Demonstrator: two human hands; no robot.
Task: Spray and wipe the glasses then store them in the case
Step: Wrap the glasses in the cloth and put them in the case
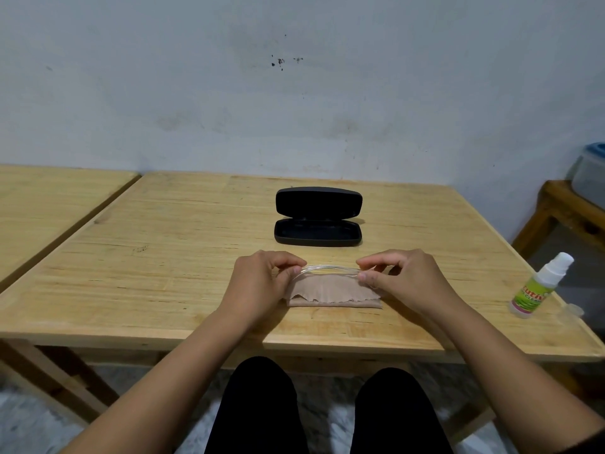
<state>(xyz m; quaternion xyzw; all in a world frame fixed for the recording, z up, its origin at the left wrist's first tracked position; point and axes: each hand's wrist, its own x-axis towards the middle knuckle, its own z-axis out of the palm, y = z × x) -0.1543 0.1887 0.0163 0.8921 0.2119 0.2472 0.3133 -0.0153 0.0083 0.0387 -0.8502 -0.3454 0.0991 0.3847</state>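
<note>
- Table (183, 257): pale wood, straight in front of me, pushed up to a grey-blue wall (294, 93). A second table (49, 198) of the same wood stands just beside it on my left.
- Case (318, 217): black, hard-shelled, lid standing open, set mid-table beyond my hands with its hollow facing me. Nothing visible inside.
- My left hand (258, 283): thumb and curled fingers pinch the left end of the glasses.
- My right hand (402, 280): thumb and curled fingers pinch the right end of the glasses, mirroring the left.
- Cloth (334, 294): beige, folded, lying flat on the table near its front edge, just below the glasses and between my wrists. Upper layer has a ragged edge.
- Spray bottle (540, 286): white nozzle, green label, standing at the right edge of the table, well apart from my right hand. It appears tilted in this wide-angle view.
- Glasses (327, 270): clear, thin frame, spanning the gap between my two hands, above the cloth's far edge. Whether they touch the cloth, I cannot tell.
</note>
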